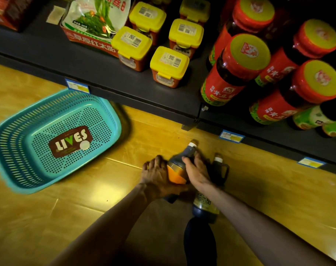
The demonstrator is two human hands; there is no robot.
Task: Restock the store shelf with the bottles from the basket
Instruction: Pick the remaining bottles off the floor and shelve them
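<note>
Dark sauce bottle with orange label (177, 169) lies between both hands, low over the wood-pattern floor (259, 189), white cap (192, 144) pointing away toward the shelf. Left hand (156, 175) wraps the bottle's lower body from the left side, fingers curled over the top of the label, thumb side hidden underneath. Right hand (197, 169) grips the shoulder and neck from the right, fingers curved round the dark glass just below the cap. Both forearms reach forward and down, converging on the bottle. A second dark bottle with handle (219, 169) sits just beside and partly under the right hand and forearm; cannot tell whether they touch. Teal perforated basket (19, 150) lies on the floor to the left, well apart from the hands, tilted, holding only a brown "LIVES" label. Dark shelf (105, 73) above carries yellow-lidded tubs (169, 60) and red-capped jars (245, 52).
</note>
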